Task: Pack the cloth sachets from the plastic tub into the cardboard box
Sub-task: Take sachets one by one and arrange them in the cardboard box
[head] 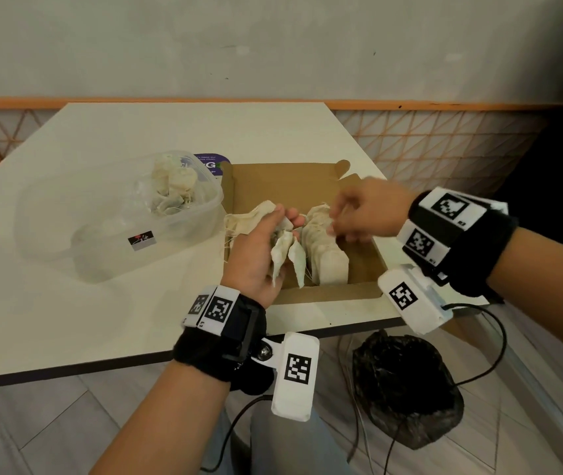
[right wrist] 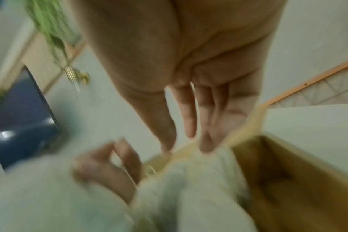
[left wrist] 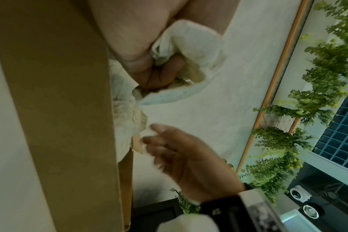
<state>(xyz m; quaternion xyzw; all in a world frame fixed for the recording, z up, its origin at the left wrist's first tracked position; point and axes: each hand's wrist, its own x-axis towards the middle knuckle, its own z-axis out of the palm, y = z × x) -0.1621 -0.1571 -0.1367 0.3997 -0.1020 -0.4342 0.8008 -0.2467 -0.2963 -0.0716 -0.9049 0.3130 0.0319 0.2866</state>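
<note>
Inside the cardboard box (head: 364, 258), the right part of the floor is bare, beside the row of sachets (head: 324, 248) standing in the middle. The left hand (head: 256, 255), with a bunch of sachets in its grip, blocks the box's left side; the right hand (head: 365, 214) hovers above the row (fingers straight). The plastic tub (head: 78, 231) stands left of the box, near its wall. The front-left desk (head: 67, 320) surface is free.

Cream table (head: 102, 303) — plastic tub (head: 50, 231) left; cardboard box (head: 324, 293) right, beside it.
</note>
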